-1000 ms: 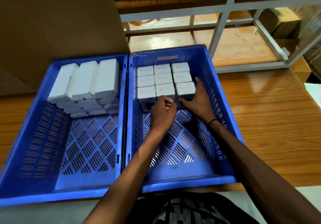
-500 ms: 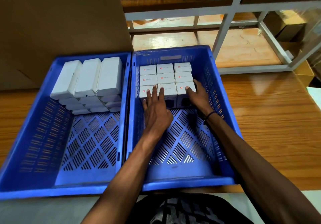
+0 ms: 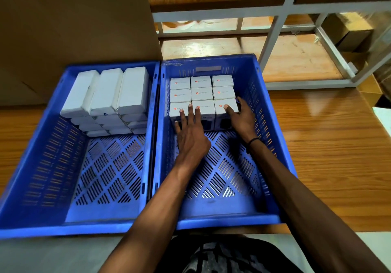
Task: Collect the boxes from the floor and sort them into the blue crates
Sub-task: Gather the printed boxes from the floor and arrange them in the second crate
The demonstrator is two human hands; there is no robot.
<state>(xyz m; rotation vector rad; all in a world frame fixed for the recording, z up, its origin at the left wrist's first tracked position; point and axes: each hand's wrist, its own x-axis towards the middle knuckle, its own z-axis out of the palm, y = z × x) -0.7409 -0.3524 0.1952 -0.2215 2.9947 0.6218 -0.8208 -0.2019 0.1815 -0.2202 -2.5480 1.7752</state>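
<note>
Two blue crates stand side by side on a wooden surface. The right crate (image 3: 273, 137) holds several small white boxes with red logos (image 3: 202, 93), packed in a block at its far end. My left hand (image 3: 190, 137) lies flat with straight fingers pressing on the front row of that block. My right hand (image 3: 240, 115) touches the front right box, fingers on its top and side. The left crate (image 3: 40, 158) holds longer plain white boxes (image 3: 110, 91) stacked at its far end.
A big brown cardboard carton (image 3: 69, 29) stands behind the left crate. A white metal rack (image 3: 281, 8) with wooden shelves and brown cartons rises behind the right crate. Bare wooden surface lies to the right of the crates.
My left hand opened from a curled pose and laid its fingers flat on the front row of small boxes. My right hand shifted slightly onto the front right box.
</note>
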